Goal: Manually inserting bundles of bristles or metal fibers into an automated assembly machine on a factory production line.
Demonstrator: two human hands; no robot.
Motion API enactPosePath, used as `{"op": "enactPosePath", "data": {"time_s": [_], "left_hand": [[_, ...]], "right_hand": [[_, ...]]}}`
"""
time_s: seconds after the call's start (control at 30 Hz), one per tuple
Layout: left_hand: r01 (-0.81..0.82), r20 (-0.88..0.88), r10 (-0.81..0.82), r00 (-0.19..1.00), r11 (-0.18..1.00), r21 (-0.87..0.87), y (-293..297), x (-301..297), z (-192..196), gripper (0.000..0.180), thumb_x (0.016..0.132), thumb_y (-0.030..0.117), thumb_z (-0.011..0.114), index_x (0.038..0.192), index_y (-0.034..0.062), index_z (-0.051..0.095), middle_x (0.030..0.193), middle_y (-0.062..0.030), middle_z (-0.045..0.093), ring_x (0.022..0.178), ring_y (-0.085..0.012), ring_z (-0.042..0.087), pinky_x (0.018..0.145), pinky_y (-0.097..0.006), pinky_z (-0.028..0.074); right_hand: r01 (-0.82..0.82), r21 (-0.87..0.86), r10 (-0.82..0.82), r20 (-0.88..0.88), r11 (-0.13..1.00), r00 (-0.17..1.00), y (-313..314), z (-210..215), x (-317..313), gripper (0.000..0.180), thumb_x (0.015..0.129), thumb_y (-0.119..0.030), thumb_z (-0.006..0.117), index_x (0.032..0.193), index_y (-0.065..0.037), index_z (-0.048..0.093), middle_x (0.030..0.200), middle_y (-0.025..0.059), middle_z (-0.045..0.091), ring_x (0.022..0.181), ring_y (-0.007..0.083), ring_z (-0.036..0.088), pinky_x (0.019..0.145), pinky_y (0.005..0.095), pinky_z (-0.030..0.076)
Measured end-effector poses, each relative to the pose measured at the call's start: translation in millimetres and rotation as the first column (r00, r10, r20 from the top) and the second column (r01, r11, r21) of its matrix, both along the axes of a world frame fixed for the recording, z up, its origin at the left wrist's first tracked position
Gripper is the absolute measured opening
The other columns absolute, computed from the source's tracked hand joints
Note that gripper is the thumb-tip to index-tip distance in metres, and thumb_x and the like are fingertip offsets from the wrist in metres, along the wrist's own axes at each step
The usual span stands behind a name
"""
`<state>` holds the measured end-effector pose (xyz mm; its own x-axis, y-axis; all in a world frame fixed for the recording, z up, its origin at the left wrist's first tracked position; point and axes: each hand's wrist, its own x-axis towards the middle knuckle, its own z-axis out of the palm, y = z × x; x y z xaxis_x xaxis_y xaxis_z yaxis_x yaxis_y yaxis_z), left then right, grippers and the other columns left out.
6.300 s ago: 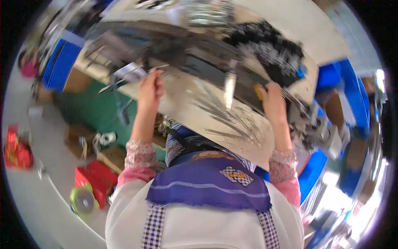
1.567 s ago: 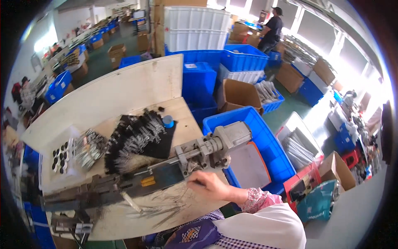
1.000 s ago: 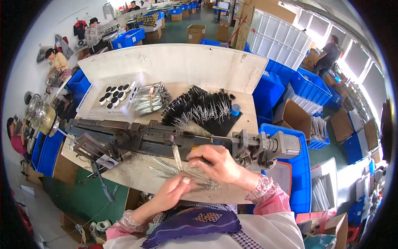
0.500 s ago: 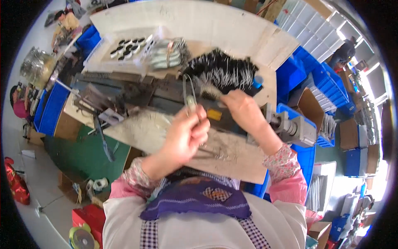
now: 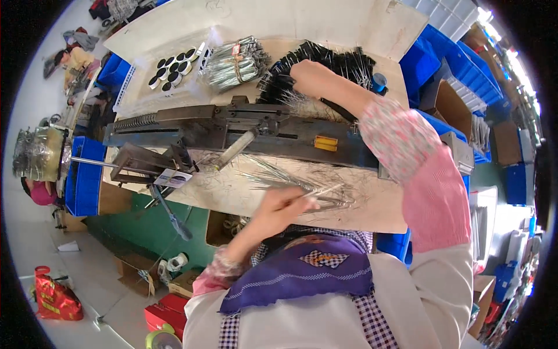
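My left hand (image 5: 282, 210) is low over the near board, fingers drawn together at a bundle of thin silvery wires (image 5: 270, 174). Motion smears its fingertips, and which wires lie between them is unclear. With my right arm stretched far forward, my right hand (image 5: 309, 78) is at the pile of black-bristled wire brushes (image 5: 343, 64). Its fingertips are hidden, so what they hold does not show. Between my hands runs a long dark metal bench machine (image 5: 203, 129) with a spring at its left end and a pale-handled lever (image 5: 237, 148).
Behind the machine, a clear plastic tray (image 5: 125, 99) holds several white-and-black round pieces, beside a tied silvery wire bundle (image 5: 237, 63). A blue round container (image 5: 379, 81) stands by the brushes. Blue bins (image 5: 419, 49) flank the right side. A pale back panel (image 5: 273, 20) closes the far edge.
My right hand has moved from the machine out to the brush pile. My left hand has lowered from above the machine to the wires on the board; the raised wire loop no longer shows there.
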<state>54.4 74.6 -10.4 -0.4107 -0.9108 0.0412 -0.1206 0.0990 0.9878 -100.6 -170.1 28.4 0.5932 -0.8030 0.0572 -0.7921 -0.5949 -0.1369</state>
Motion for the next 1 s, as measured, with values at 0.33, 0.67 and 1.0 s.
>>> {"op": "enactPosePath", "data": {"time_s": [0.33,0.67,1.0], "left_hand": [[0.023,0.295,0.022,0.955,0.989,-0.146,-92.3,-53.1,10.0,0.029,0.086,0.027,0.056,0.076,0.0018,0.064,0.066,-0.0196,0.059,0.058,-0.0339,0.06,0.053,-0.039,0.044],[0.397,0.529,0.617,0.583,0.352,-0.848,-107.6,-1.1,64.8,0.012,0.066,0.006,0.063,0.077,0.0065,0.067,0.085,-0.0021,0.063,0.084,-0.0212,0.057,0.068,-0.036,0.048],[0.394,-0.859,0.475,0.193,0.764,0.511,-43.6,5.3,-17.6,0.041,0.099,0.036,0.042,0.089,0.0003,0.06,0.063,-0.0032,0.055,0.045,-0.011,0.044,0.044,-0.025,0.036]], "right_hand": [[-0.192,0.27,0.105,0.306,0.943,0.946,96.7,61.2,-95.0,0.026,0.075,-0.022,0.07,0.088,-0.001,0.061,0.081,0.015,0.059,0.079,0.0332,0.059,0.07,0.0417,0.046],[-0.231,-0.294,0.348,0.455,0.927,0.82,98.6,8.8,-44.5,0.017,0.074,-0.009,0.068,0.089,-0.004,0.064,0.076,0.0129,0.063,0.074,0.0319,0.062,0.066,0.0392,0.052],[-0.198,-0.058,0.191,0.625,0.978,0.757,82.4,-9.1,-21.9,0.016,0.078,-0.019,0.065,0.084,-0.004,0.068,0.08,0.0157,0.066,0.078,0.0337,0.063,0.072,0.0397,0.052]]}}
